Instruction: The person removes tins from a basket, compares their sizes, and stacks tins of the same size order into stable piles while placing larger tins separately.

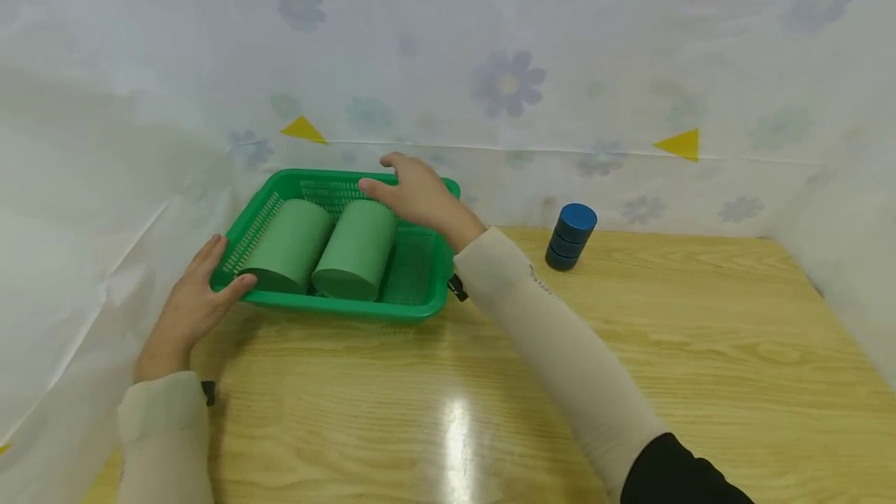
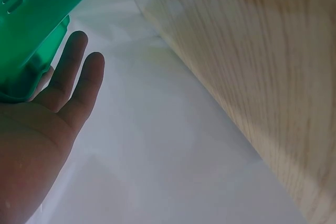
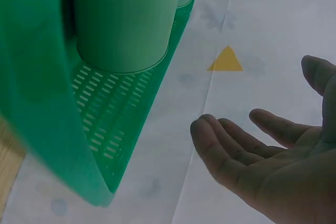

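A green plastic basket (image 1: 378,311) with slotted walls is at the back left of the table. Two pale green cylinders (image 1: 292,243) lie side by side inside it, leaving its right part bare. My left hand (image 1: 192,306) holds the basket's front left corner, thumb over the rim and fingers along the outer side; in the left wrist view two fingers (image 2: 88,85) extend past the basket. Over the basket's back right part hovers my right hand (image 1: 423,197), its fingers loosely bent and spread around nothing. The right wrist view shows that hand apart from the cylinders.
A dark blue ridged cylinder (image 1: 572,236) stands upright on the wooden table (image 1: 672,348), right of the basket. Flower-patterned white sheeting (image 1: 511,84) closes off the back and sides. Yellow triangles (image 1: 679,145) mark the back sheet.
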{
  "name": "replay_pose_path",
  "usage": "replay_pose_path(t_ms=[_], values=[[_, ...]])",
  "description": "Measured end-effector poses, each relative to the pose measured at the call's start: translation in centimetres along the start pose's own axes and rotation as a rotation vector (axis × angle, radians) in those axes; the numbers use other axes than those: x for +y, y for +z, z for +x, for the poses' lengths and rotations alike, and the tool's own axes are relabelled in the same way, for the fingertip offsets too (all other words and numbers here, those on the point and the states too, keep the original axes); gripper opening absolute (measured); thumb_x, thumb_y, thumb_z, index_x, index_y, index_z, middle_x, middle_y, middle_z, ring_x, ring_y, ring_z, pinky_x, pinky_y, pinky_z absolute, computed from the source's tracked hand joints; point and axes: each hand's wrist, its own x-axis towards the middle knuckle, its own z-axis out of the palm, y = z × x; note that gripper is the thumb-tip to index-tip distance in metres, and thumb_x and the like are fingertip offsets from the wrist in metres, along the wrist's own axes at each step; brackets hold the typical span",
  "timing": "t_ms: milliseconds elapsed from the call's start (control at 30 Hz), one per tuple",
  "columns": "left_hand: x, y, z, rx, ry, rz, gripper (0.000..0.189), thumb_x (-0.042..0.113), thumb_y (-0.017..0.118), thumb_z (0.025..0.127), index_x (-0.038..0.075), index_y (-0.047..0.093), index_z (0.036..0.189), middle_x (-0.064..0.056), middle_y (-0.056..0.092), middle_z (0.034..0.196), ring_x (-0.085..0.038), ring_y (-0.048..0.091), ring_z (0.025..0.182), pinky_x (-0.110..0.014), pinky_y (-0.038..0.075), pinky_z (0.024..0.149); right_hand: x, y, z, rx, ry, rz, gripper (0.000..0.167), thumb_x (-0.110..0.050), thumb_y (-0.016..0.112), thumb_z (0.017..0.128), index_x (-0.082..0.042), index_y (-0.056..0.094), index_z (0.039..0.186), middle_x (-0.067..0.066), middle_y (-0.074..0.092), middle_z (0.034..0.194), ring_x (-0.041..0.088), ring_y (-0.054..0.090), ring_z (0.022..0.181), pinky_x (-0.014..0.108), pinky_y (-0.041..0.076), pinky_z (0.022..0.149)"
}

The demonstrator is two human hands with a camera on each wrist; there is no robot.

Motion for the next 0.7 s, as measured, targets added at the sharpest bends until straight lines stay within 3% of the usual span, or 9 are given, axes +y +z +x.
replay_pose_path(t_ms=[167,433,567,700], values=[[-0.1,0.6,0.2,0.015,0.014,-0.012,0.086,0.044,0.056,0.103,0.005,0.006,0.162,-0.019,0.001,0.168,-0.051,0.003,0.148,-0.074,0.01,0.111,-0.2,1.5,1.7,-0.037,0.049,0.018,0.068,-0.05,0.053,0.103,-0.012,0.037,0.157,0.009,0.038,0.158,0.026,0.035,0.144,0.044,0.04,0.108],[0.2,0.7,0.4,0.016,0.011,-0.016,0.087,0.045,0.056,0.103,0.006,0.007,0.163,-0.018,0.002,0.168,-0.05,0.003,0.149,-0.073,0.01,0.111,0.8,3.1,3.4,-0.046,0.109,0.06,0.069,-0.049,0.053,0.104,-0.009,0.035,0.157,0.01,0.037,0.159,0.028,0.038,0.142,0.044,0.04,0.109],[0.4,0.6,0.5,0.017,0.006,-0.008,0.087,0.046,0.056,0.103,0.007,0.006,0.163,-0.017,0.001,0.168,-0.05,0.003,0.149,-0.073,0.01,0.112,1.2,3.9,4.0,-0.071,0.217,0.022,0.081,-0.055,0.051,0.102,-0.006,0.024,0.161,0.014,0.029,0.163,0.032,0.029,0.148,0.048,0.036,0.112],[0.4,0.6,0.5,0.009,0.0,-0.003,0.088,0.047,0.056,0.103,0.006,0.006,0.163,-0.018,0.0,0.168,-0.05,0.003,0.149,-0.073,0.011,0.112,1.7,5.0,4.3,-0.172,0.355,-0.007,0.095,-0.064,0.047,0.099,-0.01,0.005,0.164,0.017,0.018,0.166,0.036,0.018,0.151,0.052,0.03,0.116]])
